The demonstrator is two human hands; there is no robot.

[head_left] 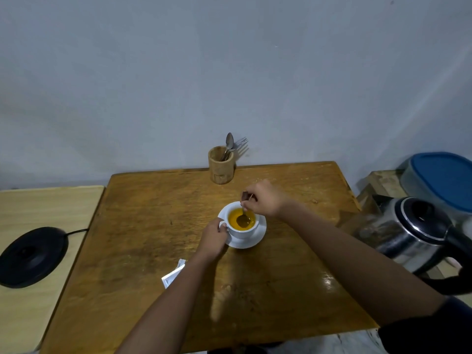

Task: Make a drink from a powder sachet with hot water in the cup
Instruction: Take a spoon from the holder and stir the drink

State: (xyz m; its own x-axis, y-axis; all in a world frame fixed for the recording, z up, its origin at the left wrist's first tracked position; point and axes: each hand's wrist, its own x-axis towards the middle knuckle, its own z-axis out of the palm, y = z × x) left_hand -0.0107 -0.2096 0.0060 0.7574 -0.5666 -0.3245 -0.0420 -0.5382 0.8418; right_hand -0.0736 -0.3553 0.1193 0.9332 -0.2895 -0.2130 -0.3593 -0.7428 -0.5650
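A white cup [241, 232] full of orange-yellow liquid stands on a white saucer [258, 237] in the middle of the wooden table [153, 238]. My left hand [214, 238] grips the cup's handle on its left side. Just above the cup, my right hand [264, 199] pinches the handle of a metal spoon [244, 219], whose bowl sits in the liquid. An opened white sachet [173, 274] lies on the table left of my left forearm, partly hidden by it.
A wooden holder [221, 166] with a spoon and fork stands at the table's far edge. A steel kettle [413, 233] sits right of the table, with a blue-lidded container [444, 180] behind it. The black kettle base [32, 256] rests on a lighter table to the left.
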